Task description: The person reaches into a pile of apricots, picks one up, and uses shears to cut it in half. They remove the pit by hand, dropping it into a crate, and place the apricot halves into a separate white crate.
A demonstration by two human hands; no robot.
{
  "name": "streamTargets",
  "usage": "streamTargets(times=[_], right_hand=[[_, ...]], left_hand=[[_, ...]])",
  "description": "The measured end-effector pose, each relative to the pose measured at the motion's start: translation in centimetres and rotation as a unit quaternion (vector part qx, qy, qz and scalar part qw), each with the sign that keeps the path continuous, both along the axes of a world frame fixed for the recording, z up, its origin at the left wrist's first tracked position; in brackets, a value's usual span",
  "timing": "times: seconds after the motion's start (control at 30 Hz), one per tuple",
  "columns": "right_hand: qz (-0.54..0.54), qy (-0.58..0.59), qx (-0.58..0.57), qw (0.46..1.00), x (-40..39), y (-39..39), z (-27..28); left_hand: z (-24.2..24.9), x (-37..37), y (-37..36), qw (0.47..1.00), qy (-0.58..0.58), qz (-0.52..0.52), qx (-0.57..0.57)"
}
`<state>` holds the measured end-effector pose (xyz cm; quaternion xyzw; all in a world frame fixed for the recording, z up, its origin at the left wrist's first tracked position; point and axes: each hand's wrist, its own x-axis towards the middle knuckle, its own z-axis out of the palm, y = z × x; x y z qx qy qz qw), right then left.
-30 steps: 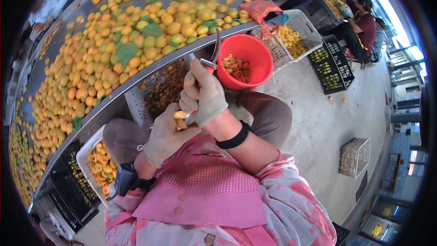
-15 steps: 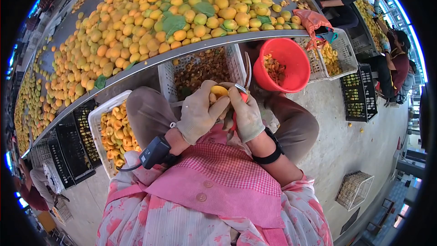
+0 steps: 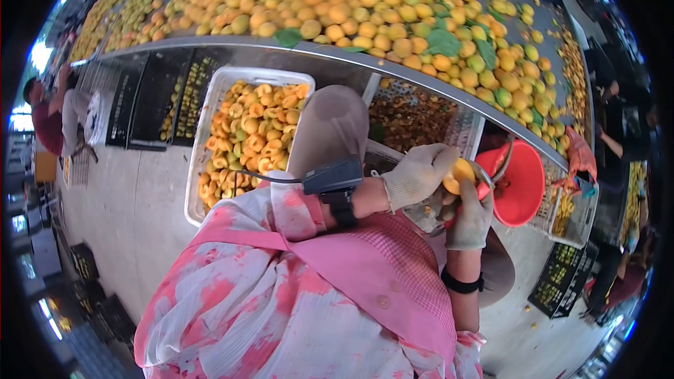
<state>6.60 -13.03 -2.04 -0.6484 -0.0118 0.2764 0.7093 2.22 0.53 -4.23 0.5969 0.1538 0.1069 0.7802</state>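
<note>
My gloved left hand pinches a yellow apricot, its smooth side facing up. Close against it, my gloved right hand is wrapped round red-handled pruning shears. Their curved metal blades stick up past the fingers, over the red bucket. Most of the handle is hidden in the glove. Both hands are above my lap, in front of a white crate of brown pits and scraps. Left of my knee, another white crate holds many apricot halves.
A metal table edge runs across in front, with a large heap of whole apricots and some leaves behind it. Black crates stand at left, another at right. A seated person is at far left; others are at right.
The view has swung to the left, so hands and bucket sit further right and the left crate shows fully. My hands still hold the apricot and shears.
</note>
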Motion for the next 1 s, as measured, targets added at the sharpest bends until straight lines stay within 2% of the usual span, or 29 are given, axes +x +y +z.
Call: streamTargets(times=[0.07, 0.1, 0.13, 0.2, 0.27, 0.33, 0.37, 0.4, 0.43, 0.47, 0.5, 0.53, 0.57, 0.6, 0.67, 0.73, 0.8, 0.87, 0.9, 0.93, 1.0], right_hand=[[-0.015, -0.005, -0.011, 1.0, -0.1, 0.6, 0.4], [-0.04, -0.011, -0.004, 0.999, -0.2, 1.0, 0.8], [-0.066, -0.018, 0.004, 0.998, -0.4, 1.6, 1.1], [-0.048, -0.042, 0.008, 0.998, -0.3, 2.0, 1.1], [0.046, -0.037, -0.021, 0.998, -0.9, 2.6, 2.6], [0.093, -0.051, -0.048, 0.993, -1.6, 3.7, 3.4], [0.142, -0.076, -0.042, 0.986, -2.2, 4.4, 3.9], [0.191, -0.101, -0.035, 0.976, -2.7, 4.9, 4.2], [0.227, -0.111, -0.014, 0.968, -2.9, 5.3, 4.4], [0.231, -0.11, -0.015, 0.966, -2.8, 5.4, 4.6], [0.229, -0.091, 0.011, 0.969, -2.6, 5.5, 4.8], [0.224, -0.071, 0.038, 0.971, -2.5, 5.4, 4.8], [0.211, -0.094, 0.013, 0.973, -2.3, 5.4, 4.6], [0.21, -0.092, 0.012, 0.973, -1.9, 5.3, 4.2], [0.199, -0.083, 0.025, 0.976, -1.5, 4.8, 3.6], [0.187, -0.08, 0.018, 0.979, -1.6, 4.8, 3.6], [0.183, -0.048, 0.018, 0.982, -1.4, 4.7, 3.2], [0.18, -0.028, 0.005, 0.983, -1.4, 4.7, 3.4], [0.173, -0.03, -0.008, 0.984, -1.5, 4.8, 4.1], [0.165, -0.016, -0.024, 0.986, -1.3, 4.6, 4.0], [0.179, 0.009, 0.009, 0.984, -0.8, 4.0, 3.6]], left_hand=[[0.9, -0.2, 0.8, 0.991, 0.052, -0.014, -0.124], [1.2, -0.8, 1.7, 0.965, 0.106, -0.067, -0.23], [2.1, -1.3, 2.5, 0.965, 0.103, -0.059, -0.233], [3.3, -2.2, 3.7, 0.947, 0.103, -0.064, -0.297], [3.4, -3.3, 4.5, 0.951, 0.096, -0.049, -0.289], [3.1, -4.6, 5.5, 0.986, 0.072, -0.084, -0.126], [4.3, -5.7, 6.3, 0.987, 0.088, -0.067, -0.113], [3.2, -6.7, 7.2, 0.988, 0.087, -0.059, -0.114], [1.2, -7.5, 8.2, 0.992, -0.037, -0.007, 0.118], [0.0, -8.3, 9.5, 0.925, -0.156, 0.044, 0.343], [0.0, -9.5, 11.6, 0.917, -0.116, 0.064, 0.376], [0.0, -11.2, 13.8, 0.906, -0.077, 0.082, 0.408], [0.7, -12.9, 15.2, 0.949, 0.036, 0.13, 0.283], [1.4, -14.6, 16.7, 0.962, 0.147, 0.173, 0.15], [-1.1, -18.0, 20.1, 0.925, 0.254, 0.229, 0.165], [-6.6, -22.6, 23.5, 0.867, 0.316, 0.208, 0.324], [-9.6, -25.8, 25.7, 0.808, 0.441, 0.073, 0.383], [-12.6, -28.1, 25.8, 0.755, 0.5, 0.076, 0.418], [-13.9, -29.2, 25.7, 0.768, 0.464, 0.115, 0.427], [-14.3, -29.4, 26.2, 0.758, 0.48, 0.09, 0.432], [-16.6, -29.6, 27.5, 0.753, 0.485, 0.116, 0.429]])
